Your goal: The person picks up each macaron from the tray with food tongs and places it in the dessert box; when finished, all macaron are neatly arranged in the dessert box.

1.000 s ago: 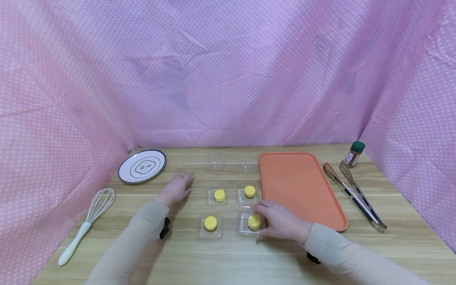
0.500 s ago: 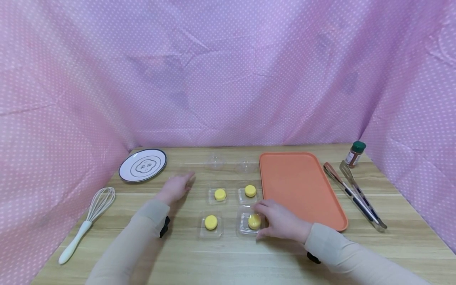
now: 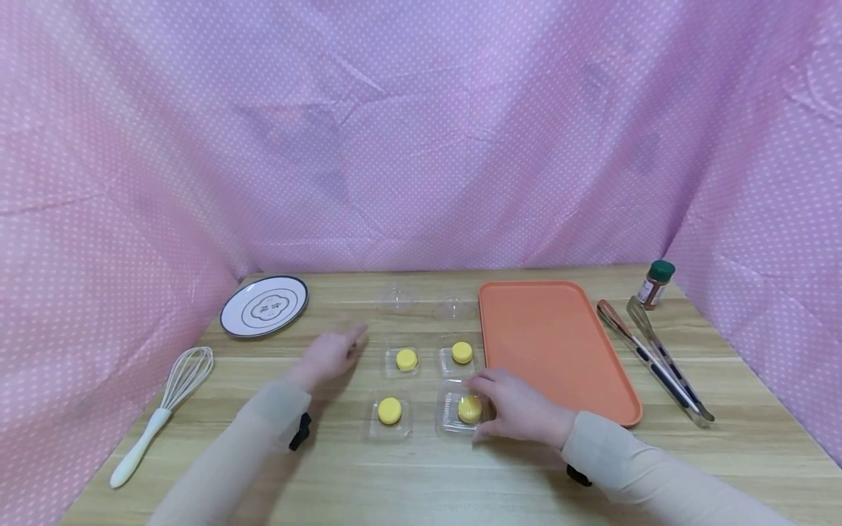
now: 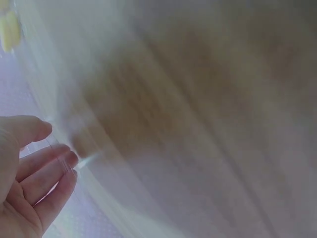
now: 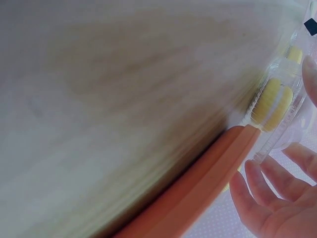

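Hands first: the person's right hand (image 3: 520, 410) rests on the light wooden table (image 3: 421, 475) with its fingers curled round the right edge of a clear plastic clamshell tray holding a round yellow pastry (image 3: 468, 409), the near-right one of four. In the right wrist view the fingertips (image 5: 257, 191) lie against that clear tray, close to the rim of the orange rectangular plastic tray (image 3: 555, 347), which sits just to the right of the pastries. The left hand (image 3: 327, 355) hovers low over the table left of the far-left yellow pastry in its clear tray (image 3: 406, 359), fingers straight and loosely spread, holding nothing; the left wrist view is blurred, but shows the fingers (image 4: 42, 161) extended. The far-right pastry tray (image 3: 461, 353) and the near-left pastry tray (image 3: 389, 411) lie untouched. Two clear domed plastic lids (image 3: 397, 299) sit farther back, near the pink dotted cloth backdrop (image 3: 421, 131). At the far left stands a round white plate with a dark rim (image 3: 264, 305), and nearer on the left lies a white-handled wire whisk (image 3: 164, 409). Right of the orange tray lie metal tongs (image 3: 654, 358), with a small green-capped spice jar (image 3: 655, 283) beyond them.
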`<control>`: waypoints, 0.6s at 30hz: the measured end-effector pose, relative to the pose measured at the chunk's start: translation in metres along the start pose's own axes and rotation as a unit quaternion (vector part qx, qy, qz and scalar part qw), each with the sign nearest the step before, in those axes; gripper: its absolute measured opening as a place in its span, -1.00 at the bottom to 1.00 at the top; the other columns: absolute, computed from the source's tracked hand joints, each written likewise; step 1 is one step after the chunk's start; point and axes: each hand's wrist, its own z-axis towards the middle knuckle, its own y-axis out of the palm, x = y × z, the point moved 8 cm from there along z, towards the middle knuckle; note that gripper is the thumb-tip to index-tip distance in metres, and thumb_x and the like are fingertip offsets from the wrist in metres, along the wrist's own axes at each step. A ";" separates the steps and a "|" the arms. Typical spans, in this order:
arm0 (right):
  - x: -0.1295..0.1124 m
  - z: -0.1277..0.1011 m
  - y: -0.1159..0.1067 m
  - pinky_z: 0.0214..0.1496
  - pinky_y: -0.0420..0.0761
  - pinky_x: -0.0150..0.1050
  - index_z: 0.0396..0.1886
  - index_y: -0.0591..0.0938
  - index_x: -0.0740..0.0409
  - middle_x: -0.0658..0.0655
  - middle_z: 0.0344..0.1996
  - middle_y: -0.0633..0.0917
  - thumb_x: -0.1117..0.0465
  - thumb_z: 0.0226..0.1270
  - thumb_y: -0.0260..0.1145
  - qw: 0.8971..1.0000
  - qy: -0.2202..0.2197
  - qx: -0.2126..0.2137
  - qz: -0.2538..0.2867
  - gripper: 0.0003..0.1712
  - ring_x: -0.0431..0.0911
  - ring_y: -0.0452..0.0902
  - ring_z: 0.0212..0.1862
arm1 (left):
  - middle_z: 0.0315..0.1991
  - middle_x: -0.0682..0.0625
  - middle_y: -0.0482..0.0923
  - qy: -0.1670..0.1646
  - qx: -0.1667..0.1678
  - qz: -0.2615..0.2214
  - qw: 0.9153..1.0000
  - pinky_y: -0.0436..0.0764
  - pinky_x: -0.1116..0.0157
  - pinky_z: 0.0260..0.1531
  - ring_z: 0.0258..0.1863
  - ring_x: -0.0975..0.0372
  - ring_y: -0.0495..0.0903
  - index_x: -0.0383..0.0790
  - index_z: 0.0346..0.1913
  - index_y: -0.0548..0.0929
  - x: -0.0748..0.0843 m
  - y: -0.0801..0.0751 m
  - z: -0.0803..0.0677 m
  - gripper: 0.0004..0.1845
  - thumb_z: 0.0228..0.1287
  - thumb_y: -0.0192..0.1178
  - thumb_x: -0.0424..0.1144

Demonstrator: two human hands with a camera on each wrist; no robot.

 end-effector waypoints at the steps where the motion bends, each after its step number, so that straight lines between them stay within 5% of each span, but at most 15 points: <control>1: 0.000 0.000 0.000 0.03 0.57 -0.13 0.08 0.54 0.21 0.11 -0.02 0.60 -0.10 -0.17 0.55 1.000 -0.001 0.001 0.000 -0.19 -0.06 0.49 -0.03 | -0.65 0.06 0.48 -0.006 -0.009 -0.007 1.000 0.56 0.29 -0.50 -0.68 0.27 0.40 -0.29 0.33 0.33 0.002 0.000 -0.002 -0.40 0.20 0.15 -0.38; 7: -0.001 0.000 -0.001 0.02 0.57 -0.14 0.08 0.54 0.21 0.10 -0.03 0.60 -0.09 -0.17 0.55 1.000 -0.005 0.003 0.001 -0.19 -0.07 0.49 -0.04 | -0.59 0.09 0.52 -0.024 -0.034 -0.027 0.999 0.49 0.39 -0.53 -0.67 0.34 0.36 -0.20 0.37 0.30 0.012 0.000 -0.010 -0.37 0.20 0.13 -0.39; 18: 0.000 0.000 0.000 0.00 0.57 -0.16 0.09 0.54 0.20 0.09 -0.04 0.60 -0.11 -0.18 0.55 1.000 -0.003 0.003 0.000 -0.18 -0.09 0.48 -0.06 | -0.16 -0.18 0.69 0.005 0.019 -0.076 0.997 0.69 0.14 -0.21 -0.26 0.06 0.69 -0.30 0.29 0.39 0.029 -0.014 -0.023 -0.42 0.15 0.20 -0.44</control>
